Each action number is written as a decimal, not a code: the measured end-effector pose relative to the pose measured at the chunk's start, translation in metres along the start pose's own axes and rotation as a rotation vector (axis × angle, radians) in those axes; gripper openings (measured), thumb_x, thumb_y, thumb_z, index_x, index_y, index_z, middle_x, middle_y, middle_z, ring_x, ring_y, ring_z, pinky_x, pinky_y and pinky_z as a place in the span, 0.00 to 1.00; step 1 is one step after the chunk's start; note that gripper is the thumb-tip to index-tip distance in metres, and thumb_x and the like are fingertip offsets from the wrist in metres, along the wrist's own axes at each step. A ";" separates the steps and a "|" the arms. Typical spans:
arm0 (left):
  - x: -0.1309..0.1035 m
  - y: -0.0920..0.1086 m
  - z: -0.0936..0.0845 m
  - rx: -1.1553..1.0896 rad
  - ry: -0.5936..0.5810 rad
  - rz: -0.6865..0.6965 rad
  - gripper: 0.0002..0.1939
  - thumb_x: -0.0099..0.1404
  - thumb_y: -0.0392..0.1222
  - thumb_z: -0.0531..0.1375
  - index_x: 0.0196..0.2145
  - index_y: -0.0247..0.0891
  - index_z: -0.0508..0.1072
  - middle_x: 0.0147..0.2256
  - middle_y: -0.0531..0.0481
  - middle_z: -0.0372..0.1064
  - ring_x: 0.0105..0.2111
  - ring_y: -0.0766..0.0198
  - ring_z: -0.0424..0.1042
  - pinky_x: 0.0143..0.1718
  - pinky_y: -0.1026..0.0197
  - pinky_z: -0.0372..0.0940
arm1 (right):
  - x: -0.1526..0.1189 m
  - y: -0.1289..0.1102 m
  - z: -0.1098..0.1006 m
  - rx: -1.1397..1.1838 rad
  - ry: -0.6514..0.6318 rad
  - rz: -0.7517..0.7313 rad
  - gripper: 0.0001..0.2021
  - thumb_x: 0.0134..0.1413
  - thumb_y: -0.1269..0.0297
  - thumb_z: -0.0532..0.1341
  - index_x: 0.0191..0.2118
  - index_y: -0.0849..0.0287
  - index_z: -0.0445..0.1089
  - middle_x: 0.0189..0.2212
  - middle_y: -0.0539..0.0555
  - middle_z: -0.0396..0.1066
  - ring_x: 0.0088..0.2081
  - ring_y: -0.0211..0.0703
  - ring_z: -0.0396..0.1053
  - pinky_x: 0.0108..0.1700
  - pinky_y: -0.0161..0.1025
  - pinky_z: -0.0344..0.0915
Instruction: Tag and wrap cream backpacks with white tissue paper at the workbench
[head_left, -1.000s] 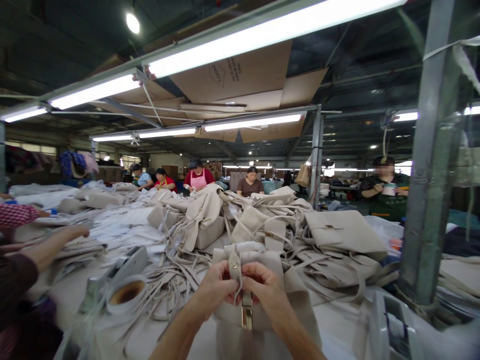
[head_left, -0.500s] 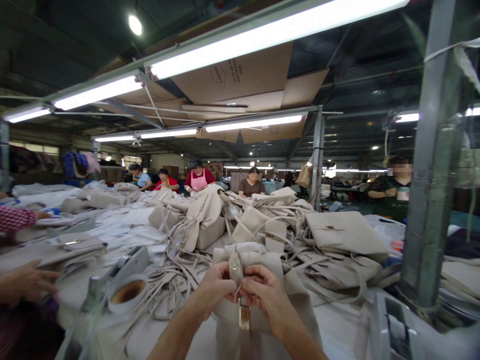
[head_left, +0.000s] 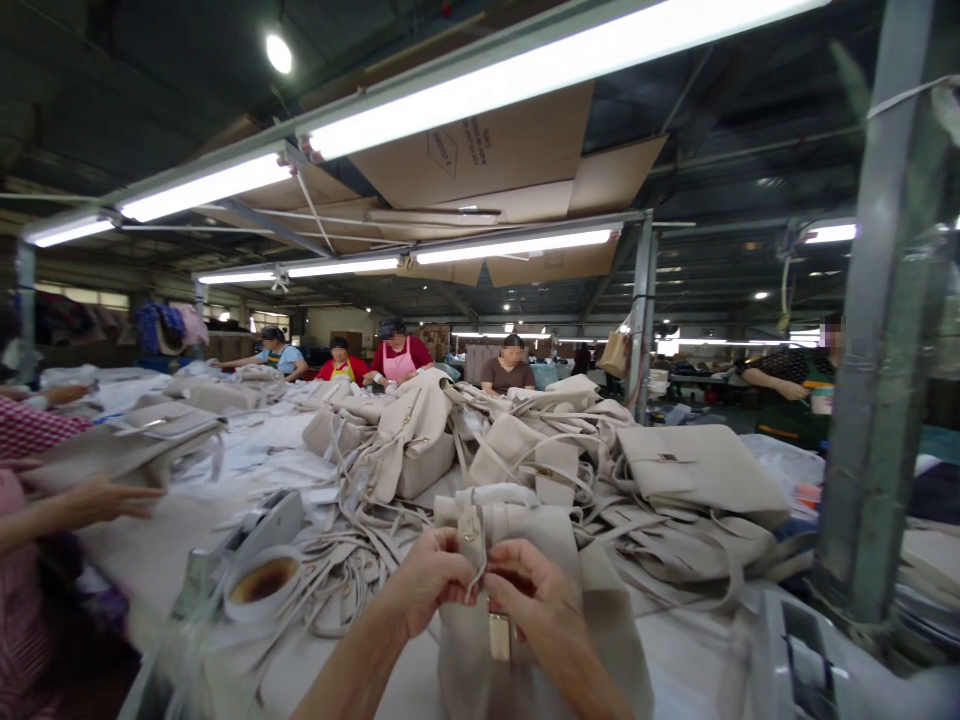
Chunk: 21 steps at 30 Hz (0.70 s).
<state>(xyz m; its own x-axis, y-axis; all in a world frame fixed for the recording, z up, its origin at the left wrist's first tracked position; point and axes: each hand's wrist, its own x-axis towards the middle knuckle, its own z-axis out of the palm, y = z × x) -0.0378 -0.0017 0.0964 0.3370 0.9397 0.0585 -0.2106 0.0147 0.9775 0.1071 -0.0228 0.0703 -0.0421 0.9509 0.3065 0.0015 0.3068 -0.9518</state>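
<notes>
A beige bag stands in front of me, with a rolled handle at its top and a gold metal clasp lower on its front. My left hand is closed, pinching a short beige strap that carries a small metal buckle. Close beside the strap's lower end, my right hand is closed, its thumb and fingertips pressed together. Whatever those fingertips hold is hidden. The right hand is just above the clasp, over the bag's front.
Loose beige straps lie left of the bag, near a tape roll. Beyond is a pile of beige bags. A metal post rises at right. At left, a co-worker's hand is by another bag.
My right fingertips have shifted slightly away from the strap, while my left hand keeps its pinch. At left, the co-worker's bag is raised and tilted, and their hand has moved right.
</notes>
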 end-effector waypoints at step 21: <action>-0.010 -0.001 -0.014 -0.206 0.171 0.034 0.18 0.38 0.33 0.70 0.26 0.36 0.67 0.23 0.55 0.70 0.21 0.72 0.67 0.28 0.67 0.64 | -0.002 0.015 0.010 -0.327 0.182 -0.210 0.04 0.41 0.69 0.58 0.26 0.53 0.61 0.21 0.46 0.68 0.26 0.42 0.67 0.30 0.36 0.61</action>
<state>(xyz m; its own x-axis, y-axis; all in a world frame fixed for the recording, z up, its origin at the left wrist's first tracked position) -0.0542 -0.0064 0.0921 0.1703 0.9846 0.0388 -0.4074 0.0345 0.9126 0.0974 -0.0203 0.0548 0.1016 0.8489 0.5187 0.3297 0.4632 -0.8226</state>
